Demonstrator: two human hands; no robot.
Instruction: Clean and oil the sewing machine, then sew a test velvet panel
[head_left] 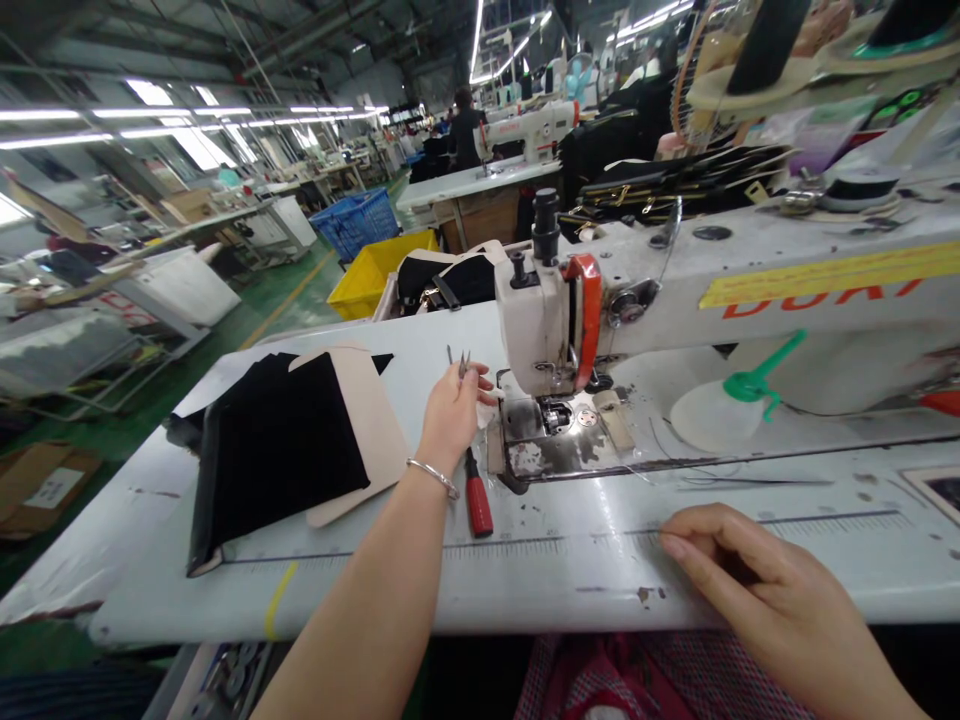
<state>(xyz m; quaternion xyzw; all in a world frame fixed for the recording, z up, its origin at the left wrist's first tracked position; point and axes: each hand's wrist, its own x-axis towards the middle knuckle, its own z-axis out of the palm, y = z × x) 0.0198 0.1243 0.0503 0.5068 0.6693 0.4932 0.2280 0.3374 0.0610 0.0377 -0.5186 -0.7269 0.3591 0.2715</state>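
Observation:
My left hand (452,408) is beside the needle area of a sewing machine (544,330), its fingers curled around what look like thread snips (463,362), two pointed metal tips showing above them. A scrap of white material (487,398) shows by the fingertips. Below that hand lies a red-handled screwdriver (478,505), its shaft end partly hidden. My right hand (757,575) is over the table's front edge, thumb and forefinger pressed together; whatever they may pinch is too small to see. Left of my arm, black fabric (289,440) rests on a beige panel (375,400).
A white oil bottle (716,412) with a green spout stands under the machine arm. Tweezers (757,482) lie near a printed ruler scale (832,520). Behind the table are a yellow crate (367,285), a blue crate (360,220) and stacked black pieces (675,185).

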